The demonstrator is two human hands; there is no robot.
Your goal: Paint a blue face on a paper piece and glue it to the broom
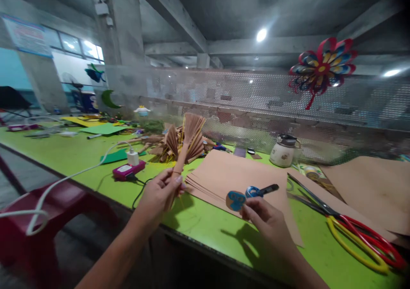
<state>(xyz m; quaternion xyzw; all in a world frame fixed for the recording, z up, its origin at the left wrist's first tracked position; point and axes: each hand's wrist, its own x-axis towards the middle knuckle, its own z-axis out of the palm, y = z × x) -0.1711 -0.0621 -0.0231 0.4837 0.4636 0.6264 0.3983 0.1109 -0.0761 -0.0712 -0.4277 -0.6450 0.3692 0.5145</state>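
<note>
My left hand (164, 188) is closed around the lower stem of a pleated brown paper fan (191, 131), which stands upright with its folds spread at the top. Between the thumb and fingertips of my right hand (264, 216) is a small round brown paper piece with a blue print (236, 200). Just behind that piece, a blue roll-like object (253, 191) and a slim black tool (269, 189) sit over the brown paper sheets (237, 169); their exact kind is hard to make out.
Large scissors (339, 216) with red and yellow handles lie open at the right. A white jug (283, 150) stands by the mesh partition (224, 97). More pleated paper (171, 141) is heaped behind my left hand. A magenta power strip (128, 170) with a white cable lies left, above a red stool (48, 220).
</note>
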